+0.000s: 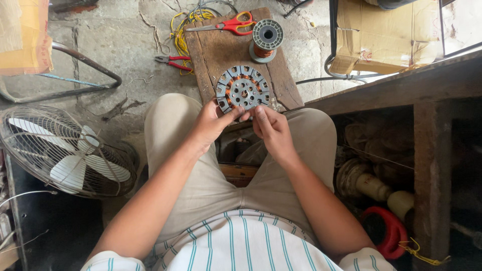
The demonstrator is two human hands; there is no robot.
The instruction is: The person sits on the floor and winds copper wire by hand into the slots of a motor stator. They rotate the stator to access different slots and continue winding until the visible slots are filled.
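Hands meet at the near edge of a round grey metal stator core (243, 89) with slotted teeth and copper-coloured windings, which lies flat on a worn brown wooden board (216, 50) set on the concrete floor just past the person's knees. The left hand (211, 123) grips the disc's lower left rim, thumb laid across its edge and fingers curled beneath. The right hand (271, 128) is pinched at the lower right rim, fingertips drawn together against the disc; whether it nips a strand of wire there is too fine to tell. Just beyond the stator on the same board stands a grey plastic spool of copper wire (266, 37), upright, near but not touching the disc. Red-handled scissors (232, 24) lie across the board's far edge, blades pointing left. Red-handled pliers (173, 61) rest on the floor just beside the board's left side, close to a tangle of yellow wire (182, 30). A caged metal fan (68, 150) with white blades lies face up on the floor well to the left. A brown cardboard box (384, 32) sits to the upper right, beyond a dark wooden bench (401, 85).
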